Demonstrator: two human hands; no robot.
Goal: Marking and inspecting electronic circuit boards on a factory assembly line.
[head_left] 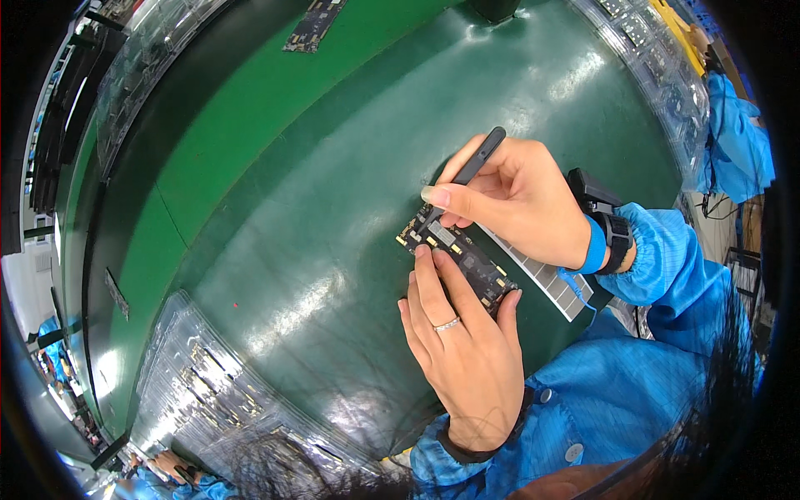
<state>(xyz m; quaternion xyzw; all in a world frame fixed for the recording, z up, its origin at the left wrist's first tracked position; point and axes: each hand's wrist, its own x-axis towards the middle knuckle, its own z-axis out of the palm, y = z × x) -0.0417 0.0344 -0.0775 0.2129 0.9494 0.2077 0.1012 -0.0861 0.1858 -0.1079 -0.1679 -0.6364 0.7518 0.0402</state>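
A dark, narrow circuit board with small gold and silver parts lies on the green table under both hands. My left hand, with a ring on one finger, holds the board against the table. Its fingertips rest along the near edge and its thumb is at the right end. My right hand pinches a slim black tool like a pen; its exact kind is unclear. The tool's lower end points at the upper left part of the board, partly hidden by my fingers. Partly beneath my right hand lies a white strip with grey rectangles.
Clear plastic trays of boards are stacked at the lower left. More trays stand at the upper right. Another board lies on the bright green strip. A blue wrist cord hangs from my right wrist.
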